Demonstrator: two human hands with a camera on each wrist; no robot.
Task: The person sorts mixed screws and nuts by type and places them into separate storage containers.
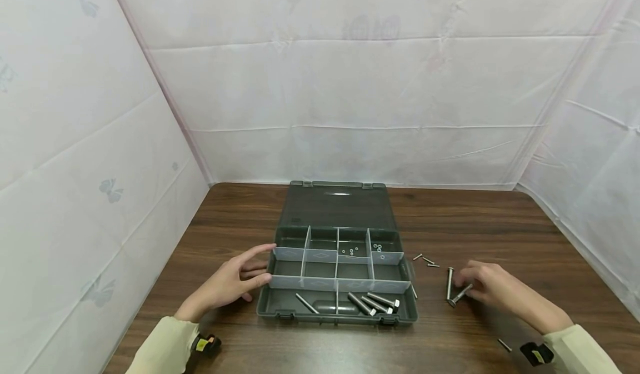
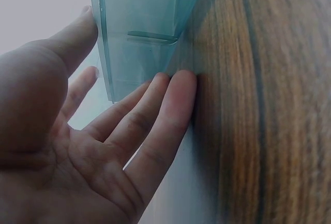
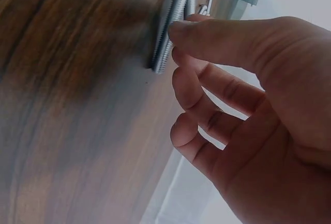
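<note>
Pinching a large bolt (image 1: 460, 294) on the table (image 1: 500, 224) just right of the open box (image 1: 338, 307), the right hand (image 1: 487, 285) is closing on its shank. The left hand (image 1: 227, 284), fingers straight, is steadying the box's left wall; lifting the bolt level is advisable, as a second bolt (image 1: 449, 283) is lying just beside.

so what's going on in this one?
A person is working at an open compartment box on a wooden table. The left hand rests straight-fingered against the box's left wall. The right hand pinches a large bolt lying on the table right of the box, beside another bolt. A few bolts already lie in the front compartments, small nuts in the back ones.
</note>
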